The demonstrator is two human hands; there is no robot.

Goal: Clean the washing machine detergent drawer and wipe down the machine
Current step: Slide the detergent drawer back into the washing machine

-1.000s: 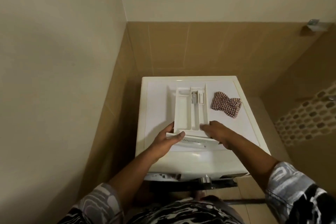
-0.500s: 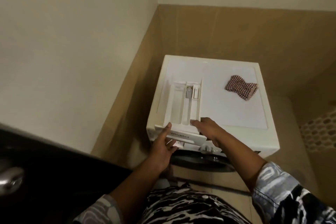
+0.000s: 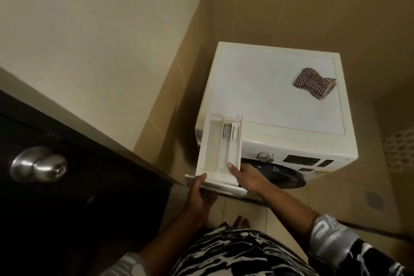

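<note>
A white front-loading washing machine [image 3: 268,96] stands in a tiled corner. Its white detergent drawer [image 3: 212,152] sticks out level from the upper left of the machine's front, far end at the slot. My left hand [image 3: 199,195] grips the drawer's front panel from below at the left. My right hand [image 3: 246,177] holds the drawer's right side near the front, thumb over the rim. A red-checked cloth [image 3: 314,83] lies crumpled on the machine's top, at the far right.
A dark door [image 3: 67,197] with a round metal knob [image 3: 38,167] stands close at my left. The control dial [image 3: 265,156] and dark round door [image 3: 280,175] are on the machine's front. Tiled walls close in behind and left; floor tiles lie to the right.
The drawer has come off the machine's top and now sits at the slot in the front, both hands still on it. My view has pulled back and swung left, bringing the dark door in.
</note>
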